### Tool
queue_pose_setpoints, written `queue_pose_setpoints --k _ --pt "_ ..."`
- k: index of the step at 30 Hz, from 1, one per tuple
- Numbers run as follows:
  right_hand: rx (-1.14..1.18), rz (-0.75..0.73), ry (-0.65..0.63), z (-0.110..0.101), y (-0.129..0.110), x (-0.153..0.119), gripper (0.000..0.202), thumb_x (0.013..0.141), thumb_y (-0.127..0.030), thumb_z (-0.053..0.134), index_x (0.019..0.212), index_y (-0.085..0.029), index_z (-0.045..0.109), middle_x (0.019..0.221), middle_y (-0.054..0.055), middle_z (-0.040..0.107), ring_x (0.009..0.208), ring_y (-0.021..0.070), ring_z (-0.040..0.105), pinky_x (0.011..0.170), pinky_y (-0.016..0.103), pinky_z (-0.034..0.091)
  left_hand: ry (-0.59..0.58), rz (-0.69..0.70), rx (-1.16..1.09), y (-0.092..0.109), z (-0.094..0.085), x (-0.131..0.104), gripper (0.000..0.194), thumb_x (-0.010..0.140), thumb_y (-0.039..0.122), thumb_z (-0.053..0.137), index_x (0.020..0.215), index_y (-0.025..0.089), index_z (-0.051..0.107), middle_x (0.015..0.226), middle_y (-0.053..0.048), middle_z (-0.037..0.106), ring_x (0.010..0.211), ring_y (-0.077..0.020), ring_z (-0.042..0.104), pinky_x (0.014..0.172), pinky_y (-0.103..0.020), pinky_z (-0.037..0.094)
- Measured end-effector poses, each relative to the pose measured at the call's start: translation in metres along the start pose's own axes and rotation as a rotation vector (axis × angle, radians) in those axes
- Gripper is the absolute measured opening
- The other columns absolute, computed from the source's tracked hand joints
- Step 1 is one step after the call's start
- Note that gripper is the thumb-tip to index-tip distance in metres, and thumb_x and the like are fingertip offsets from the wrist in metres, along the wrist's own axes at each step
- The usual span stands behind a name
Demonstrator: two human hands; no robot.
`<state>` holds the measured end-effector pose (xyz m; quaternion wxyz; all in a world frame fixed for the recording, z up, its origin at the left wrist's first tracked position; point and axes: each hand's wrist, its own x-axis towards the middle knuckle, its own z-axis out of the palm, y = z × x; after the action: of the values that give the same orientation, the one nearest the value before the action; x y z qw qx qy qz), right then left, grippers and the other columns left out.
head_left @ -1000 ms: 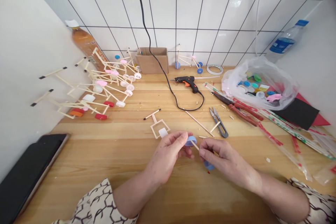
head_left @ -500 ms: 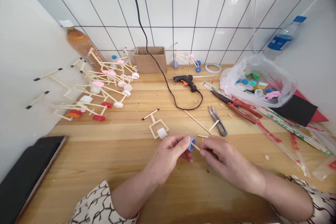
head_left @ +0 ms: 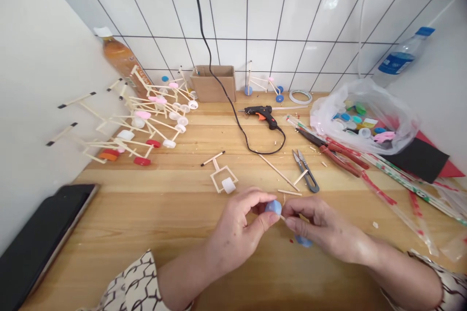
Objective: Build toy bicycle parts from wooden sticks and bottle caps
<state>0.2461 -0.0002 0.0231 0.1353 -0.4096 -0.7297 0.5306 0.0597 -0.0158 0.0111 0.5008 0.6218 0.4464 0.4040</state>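
Observation:
Between thumb and fingers, my left hand (head_left: 242,226) grips a blue bottle cap (head_left: 273,207). My right hand (head_left: 324,228) pinches a thin wooden stick (head_left: 282,218) whose end meets that cap. A second blue cap (head_left: 303,241) shows under my right fingers; whether it is on the stick's other end is hidden. Just beyond my hands lies a small stick frame (head_left: 223,177) with a white cap (head_left: 228,185). Loose sticks (head_left: 279,171) and grey thread snips (head_left: 305,170) lie beyond my right hand.
A black glue gun (head_left: 264,114) with its cord lies mid-table. Several stick-and-cap models (head_left: 146,112) crowd the left, near a dark phone-like slab (head_left: 47,238). Right are red-handled pliers (head_left: 335,153) and a plastic bag (head_left: 365,112) of caps. A cardboard box (head_left: 214,85) stands behind.
The blue cap in my left hand has turned, so its outside now shows rather than its hollow. The second blue cap shows more below my right hand. The view has shifted slightly.

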Motion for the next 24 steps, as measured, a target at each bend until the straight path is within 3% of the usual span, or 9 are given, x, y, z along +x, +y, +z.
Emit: queue_pose_setpoints --k 6,8,12,14,16,19,21,24 --pt "-0.457 -0.382 0.278 0.01 0.004 -0.004 0.019 0.087 -0.012 0.038 0.073 -0.017 0.049 0.069 0.004 0.052 0.068 0.0173 0.044 0.063 0.031 0.037 0.002 -0.02 -0.071 0.003 -0.001 -0.002 0.019 0.078 0.019 0.061 0.094 0.009 0.067 0.081 -0.007 0.064 0.075 -0.015 0.059 0.069 -0.025 0.049" --pt "-0.404 -0.355 0.251 0.009 0.004 -0.006 0.019 0.088 -0.013 0.037 0.073 -0.018 0.047 0.067 0.003 0.05 0.066 0.0165 0.043 0.062 0.03 0.036 0.011 -0.022 -0.098 0.004 -0.001 -0.003 0.02 0.078 0.019 0.062 0.094 0.009 0.067 0.082 -0.008 0.065 0.075 -0.0152 0.06 0.069 -0.025 0.049" --pt "-0.003 -0.049 -0.016 0.003 0.002 -0.006 0.022 0.092 -0.028 0.037 0.074 -0.018 0.046 0.062 -0.002 0.041 0.056 0.0118 0.041 0.051 0.023 0.035 0.032 0.057 -0.108 0.004 0.0 -0.004 0.022 0.077 0.019 0.062 0.095 0.008 0.067 0.085 -0.009 0.064 0.077 -0.0156 0.059 0.072 -0.027 0.05" --pt "0.087 0.026 -0.081 0.002 0.002 -0.005 0.023 0.092 -0.032 0.038 0.076 -0.018 0.046 0.062 -0.003 0.04 0.054 0.0109 0.041 0.049 0.022 0.035 0.04 0.105 -0.104 0.004 0.0 -0.004 0.023 0.077 0.018 0.062 0.096 0.006 0.066 0.085 -0.01 0.064 0.077 -0.0157 0.059 0.072 -0.027 0.049" --pt "-0.03 -0.058 0.0 0.003 0.003 -0.005 0.021 0.092 -0.027 0.039 0.074 -0.018 0.046 0.063 -0.002 0.043 0.058 0.0121 0.043 0.053 0.024 0.036 0.038 0.123 -0.1 0.005 0.001 -0.004 0.022 0.077 0.017 0.062 0.095 0.006 0.066 0.083 -0.009 0.063 0.075 -0.0153 0.058 0.071 -0.027 0.049" --pt "-0.347 -0.337 0.229 0.01 0.008 -0.007 0.015 0.087 -0.013 0.041 0.075 -0.018 0.047 0.068 0.002 0.048 0.066 0.0158 0.045 0.061 0.029 0.037 0.036 0.116 -0.111 0.006 0.001 -0.004 0.02 0.078 0.016 0.061 0.094 0.007 0.066 0.08 -0.008 0.062 0.073 -0.0151 0.057 0.068 -0.027 0.049" --pt "-0.467 -0.454 0.317 0.013 0.01 -0.009 0.014 0.084 -0.007 0.042 0.079 -0.018 0.049 0.071 0.004 0.051 0.07 0.0176 0.045 0.064 0.031 0.038 0.034 0.117 -0.112 0.006 0.001 -0.005 0.018 0.078 0.015 0.061 0.092 0.007 0.066 0.079 -0.007 0.062 0.073 -0.0151 0.057 0.068 -0.027 0.049" --pt "-0.393 -0.388 0.267 0.012 0.009 -0.011 0.014 0.087 -0.01 0.041 0.081 -0.018 0.05 0.072 0.004 0.051 0.069 0.0171 0.046 0.063 0.03 0.039 0.028 0.151 -0.096 0.006 0.001 -0.007 0.019 0.078 0.015 0.06 0.094 0.008 0.066 0.081 -0.008 0.062 0.074 -0.0153 0.056 0.071 -0.028 0.049"
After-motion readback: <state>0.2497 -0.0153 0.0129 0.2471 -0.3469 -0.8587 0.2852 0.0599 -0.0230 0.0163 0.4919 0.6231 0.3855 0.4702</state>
